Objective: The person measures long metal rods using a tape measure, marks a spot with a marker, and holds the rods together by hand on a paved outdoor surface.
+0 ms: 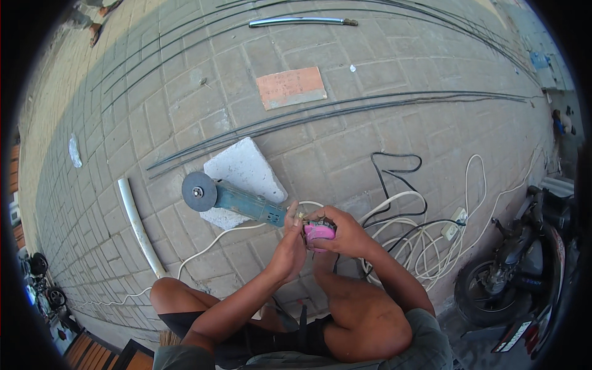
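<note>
1. Hands: the two are close together; the right hand (345, 233) is wrapped round a small pink-and-dark case (319, 230), while the left hand (288, 246) meets its left side. I cannot tell how far the left fingers close.
2. Near edges: the rear end of a grinder (250, 201) comes right up to the left fingertips; whether they touch, I cannot tell. Its disc (206, 197) is at the end away from the hands, to their left, with its rim exposed.
3. Room ahead: paving (345, 139) stretches from the hands forward to a bundle of dark rods (456, 94), which runs crosswise.
4. Room leftward: a pale pipe (137, 222) lies beyond the grinder, well apart from the left hand, and a light cable (217, 237) crosses the paving between.
5. Room rightward: coiled cream cable (394, 197) and a black cord (394, 153) take up the ground beside the right hand; a motorcycle (493, 271) stands farther right.
6. Counts: one case, one grinder with one disc, one pipe, one reddish flat piece (291, 86) beyond the rods and one shiny tube (302, 21) farther still. White slab material (246, 163) shows on both sides of the grinder; one block or two, I cannot tell. The rods overlap too much to count.
</note>
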Demonstrator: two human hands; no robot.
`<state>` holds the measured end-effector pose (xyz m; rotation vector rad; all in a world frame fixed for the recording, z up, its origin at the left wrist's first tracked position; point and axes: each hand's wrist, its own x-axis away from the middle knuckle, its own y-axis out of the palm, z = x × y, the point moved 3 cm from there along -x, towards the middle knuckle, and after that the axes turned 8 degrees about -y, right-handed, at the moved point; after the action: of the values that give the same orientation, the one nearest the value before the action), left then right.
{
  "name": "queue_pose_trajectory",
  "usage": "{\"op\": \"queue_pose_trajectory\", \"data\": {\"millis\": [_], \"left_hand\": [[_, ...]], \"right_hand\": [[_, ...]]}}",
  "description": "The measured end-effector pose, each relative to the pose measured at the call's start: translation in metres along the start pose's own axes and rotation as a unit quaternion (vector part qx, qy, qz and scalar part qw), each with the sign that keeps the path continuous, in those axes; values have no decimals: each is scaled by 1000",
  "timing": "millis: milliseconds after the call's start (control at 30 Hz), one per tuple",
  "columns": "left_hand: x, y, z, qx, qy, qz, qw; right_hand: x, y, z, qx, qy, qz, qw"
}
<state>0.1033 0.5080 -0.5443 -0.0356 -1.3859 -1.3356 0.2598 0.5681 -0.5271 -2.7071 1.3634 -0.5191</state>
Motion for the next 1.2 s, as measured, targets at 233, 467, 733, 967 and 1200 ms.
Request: {"op": "queue_pose_trajectory", "data": {"millis": [233,467,733,967,1200], "left_hand": [[21,-20,11,-357,29,-2,934],[10,-54,-23,-212,-69,91,971],[47,-133,-17,-107,1,295,950],[50,-192,6,-14,223,503,835],[51,-171,22,-107,264,490,824]], "right_hand": [[-22,-182,123,49,44,397,916],[29,-372,260,188,155,536,808],[-100,-33,7,203,-151,189,949],[-101,153,44,390,-126,-31,912],[-88,102,50,158,-72,-10,985]]}}
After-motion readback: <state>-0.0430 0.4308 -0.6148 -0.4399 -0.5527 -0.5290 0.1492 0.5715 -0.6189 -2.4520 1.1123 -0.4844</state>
